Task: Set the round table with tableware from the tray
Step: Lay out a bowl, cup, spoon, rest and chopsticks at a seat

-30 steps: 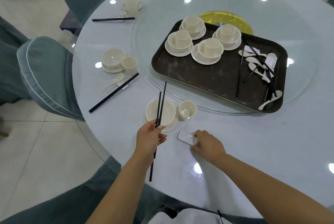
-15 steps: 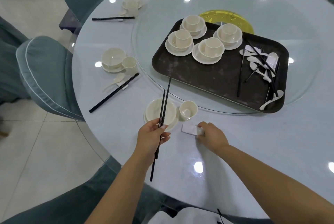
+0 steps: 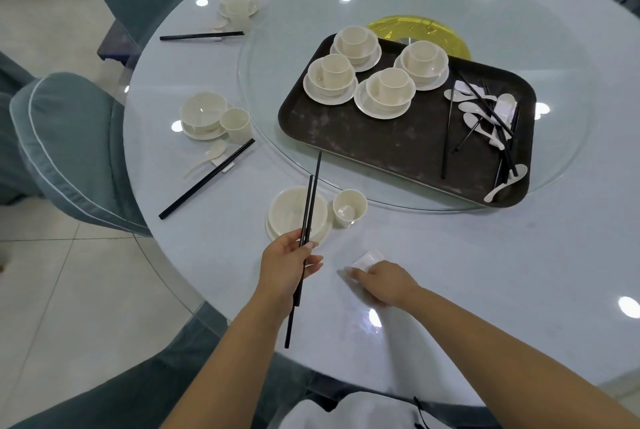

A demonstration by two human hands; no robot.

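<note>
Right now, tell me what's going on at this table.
A person is laying a place setting. The left hand holds a pair of black chopsticks above the bowl beside the cup. The right hand rests on a white chopstick rest. Four stacked sets wait on the tray.

left hand (image 3: pixel 284 269) in a pinching grip, right hand (image 3: pixel 384 281) curled, palm down

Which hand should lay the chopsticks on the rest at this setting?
Probably left: the left hand already pinches the chopsticks, beside the white rest the right hand is touching.
</note>
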